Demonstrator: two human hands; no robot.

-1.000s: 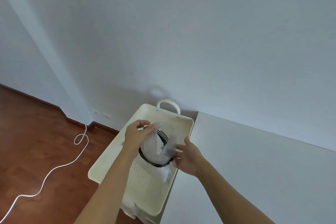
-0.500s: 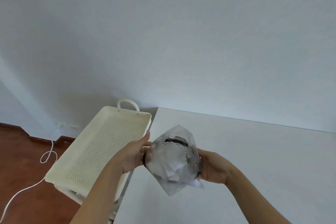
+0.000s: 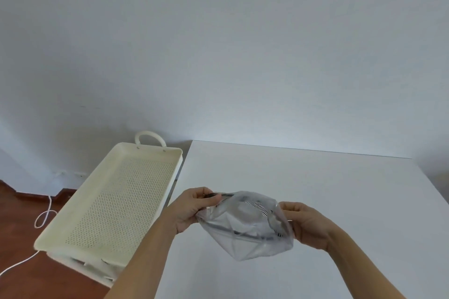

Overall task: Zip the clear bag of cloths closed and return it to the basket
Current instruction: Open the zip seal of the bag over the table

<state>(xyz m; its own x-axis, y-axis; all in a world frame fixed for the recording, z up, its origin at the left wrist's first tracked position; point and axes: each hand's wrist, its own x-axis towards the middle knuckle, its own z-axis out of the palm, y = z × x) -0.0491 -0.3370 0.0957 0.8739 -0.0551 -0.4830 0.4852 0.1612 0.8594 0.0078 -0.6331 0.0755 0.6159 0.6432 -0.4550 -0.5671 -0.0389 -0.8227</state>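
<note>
I hold a clear bag of cloths point(image 3: 245, 233) above the white table, between both hands. It has a dark zip edge and a black-and-white striped cloth shows through it. My left hand point(image 3: 192, 209) pinches the bag's left end at the zip. My right hand point(image 3: 308, 223) grips the bag's right side, fingers partly hidden behind the plastic. The cream perforated basket point(image 3: 116, 196) with a loop handle stands to the left of the table, with nothing in its top tray.
The white table point(image 3: 303, 177) runs from the basket to the right and meets the pale wall behind. A white cable point(image 3: 46, 216) trails over the wooden floor at the left, below the basket.
The bag has come out of the basket and moved right, over the table. It has turned from upright to lying sideways, stretched between my hands.
</note>
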